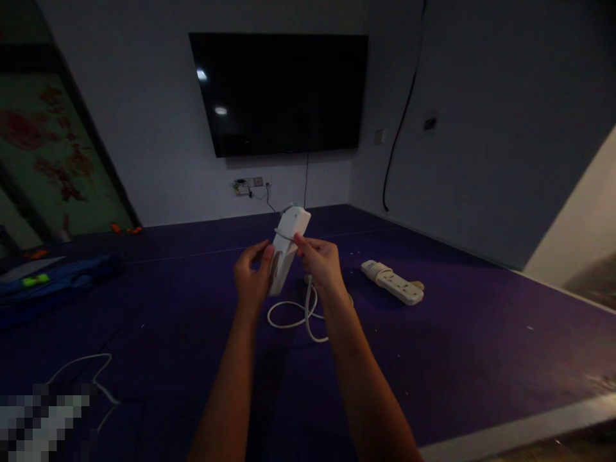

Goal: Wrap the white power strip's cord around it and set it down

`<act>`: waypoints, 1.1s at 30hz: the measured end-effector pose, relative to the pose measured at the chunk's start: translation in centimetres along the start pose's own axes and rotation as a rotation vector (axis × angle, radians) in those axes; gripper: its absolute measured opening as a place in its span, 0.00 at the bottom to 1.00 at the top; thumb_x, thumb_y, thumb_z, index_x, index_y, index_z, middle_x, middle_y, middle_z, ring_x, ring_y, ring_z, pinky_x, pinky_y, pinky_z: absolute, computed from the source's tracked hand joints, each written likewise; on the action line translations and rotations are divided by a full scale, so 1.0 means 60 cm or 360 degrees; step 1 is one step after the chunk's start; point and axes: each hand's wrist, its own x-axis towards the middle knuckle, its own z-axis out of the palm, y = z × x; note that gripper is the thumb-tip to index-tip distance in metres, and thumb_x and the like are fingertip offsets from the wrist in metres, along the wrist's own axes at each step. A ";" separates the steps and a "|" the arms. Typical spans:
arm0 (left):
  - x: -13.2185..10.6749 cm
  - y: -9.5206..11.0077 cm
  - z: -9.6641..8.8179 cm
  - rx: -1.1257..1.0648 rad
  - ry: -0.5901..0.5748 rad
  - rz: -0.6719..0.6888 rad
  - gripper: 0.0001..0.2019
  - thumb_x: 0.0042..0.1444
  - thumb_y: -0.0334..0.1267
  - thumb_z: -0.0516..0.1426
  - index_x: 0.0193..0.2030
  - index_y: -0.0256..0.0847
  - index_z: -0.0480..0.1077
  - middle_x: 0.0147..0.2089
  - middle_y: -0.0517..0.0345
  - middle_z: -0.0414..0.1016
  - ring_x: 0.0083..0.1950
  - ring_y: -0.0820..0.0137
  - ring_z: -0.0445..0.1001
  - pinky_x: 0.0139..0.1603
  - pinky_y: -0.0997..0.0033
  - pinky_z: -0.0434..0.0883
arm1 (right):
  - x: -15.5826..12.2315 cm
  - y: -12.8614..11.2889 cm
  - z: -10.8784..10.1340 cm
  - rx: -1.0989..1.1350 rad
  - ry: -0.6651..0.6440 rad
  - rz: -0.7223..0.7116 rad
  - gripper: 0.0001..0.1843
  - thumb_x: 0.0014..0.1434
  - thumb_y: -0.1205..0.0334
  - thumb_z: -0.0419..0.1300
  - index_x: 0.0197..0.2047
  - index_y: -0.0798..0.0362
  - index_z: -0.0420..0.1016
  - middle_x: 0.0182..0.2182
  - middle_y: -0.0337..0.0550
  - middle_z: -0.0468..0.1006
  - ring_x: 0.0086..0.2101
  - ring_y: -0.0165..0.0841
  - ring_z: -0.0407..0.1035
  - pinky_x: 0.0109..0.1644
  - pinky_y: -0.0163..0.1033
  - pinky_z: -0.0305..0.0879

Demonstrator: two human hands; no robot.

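Observation:
A white power strip (293, 224) is held tilted up in front of me, above the purple surface. My left hand (252, 277) is closed on its lower left side, thumb and fingers gripping the edge. On the other side, my right hand (321, 262) pinches the white cord (289, 325) where it crosses the strip. One turn of cord lies across the strip's upper part. The rest hangs below in loose loops, partly behind my right forearm. To the right lies a second white power strip (403, 288) with its cord wound around one end.
The purple surface (462, 346) reaches to the walls. A television (289, 96) hangs above wall sockets (255, 183) with loose wires. A black cable (407, 109) dangles at right. Blue cloth (72, 282) lies at left, and a thin white cord (99, 378) sits near a blurred-out patch.

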 end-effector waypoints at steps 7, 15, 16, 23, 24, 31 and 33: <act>0.007 0.016 -0.018 -0.0361 -0.0534 -0.0642 0.34 0.45 0.68 0.52 0.36 0.34 0.75 0.24 0.53 0.74 0.28 0.66 0.73 0.26 0.71 0.67 | 0.000 -0.006 -0.014 0.0137 -0.0455 0.0184 0.28 0.41 0.37 0.64 0.17 0.55 0.64 0.12 0.29 0.55 0.13 0.17 0.42 0.15 0.30 0.35; -0.002 0.041 -0.010 -0.0493 -0.0445 -0.0727 0.28 0.44 0.64 0.56 0.28 0.35 0.73 0.20 0.53 0.70 0.19 0.73 0.65 0.19 0.72 0.61 | -0.002 -0.010 -0.013 0.0146 -0.0683 0.0206 0.26 0.41 0.40 0.65 0.20 0.56 0.66 0.15 0.30 0.60 0.13 0.17 0.44 0.16 0.29 0.37; -0.002 0.042 -0.009 -0.0469 -0.0380 -0.0694 0.28 0.43 0.64 0.57 0.26 0.35 0.72 0.20 0.55 0.69 0.18 0.74 0.63 0.18 0.73 0.59 | -0.002 -0.010 -0.013 0.0146 -0.0682 0.0213 0.26 0.42 0.40 0.65 0.21 0.56 0.67 0.15 0.30 0.61 0.13 0.18 0.46 0.16 0.29 0.38; 0.004 0.043 -0.018 -0.0120 -0.0092 -0.0392 0.25 0.42 0.60 0.59 0.26 0.34 0.72 0.22 0.58 0.69 0.22 0.76 0.62 0.22 0.76 0.58 | 0.001 -0.005 -0.020 -0.0033 -0.0722 0.0376 0.22 0.47 0.45 0.63 0.23 0.57 0.70 0.16 0.35 0.69 0.16 0.21 0.61 0.20 0.28 0.56; 0.006 0.042 -0.022 -0.0084 -0.0063 -0.0365 0.25 0.42 0.59 0.59 0.26 0.34 0.73 0.23 0.58 0.70 0.23 0.76 0.63 0.22 0.76 0.58 | 0.001 -0.005 -0.021 -0.0054 -0.0731 0.0416 0.20 0.49 0.47 0.63 0.24 0.57 0.71 0.17 0.35 0.70 0.17 0.22 0.62 0.20 0.28 0.57; 0.023 0.020 -0.048 0.0047 0.0108 -0.0347 0.23 0.44 0.58 0.59 0.27 0.35 0.74 0.22 0.56 0.70 0.23 0.73 0.64 0.22 0.74 0.59 | 0.006 0.001 -0.023 -0.0050 -0.0685 0.0463 0.09 0.51 0.59 0.62 0.29 0.57 0.75 0.18 0.34 0.71 0.16 0.20 0.59 0.18 0.27 0.52; 0.024 0.016 -0.049 0.0134 0.0086 -0.0319 0.24 0.43 0.59 0.59 0.27 0.35 0.74 0.23 0.56 0.71 0.24 0.72 0.66 0.23 0.74 0.60 | 0.007 0.004 -0.020 0.0022 -0.0612 0.0416 0.09 0.49 0.59 0.62 0.28 0.58 0.74 0.17 0.32 0.68 0.14 0.18 0.54 0.17 0.27 0.47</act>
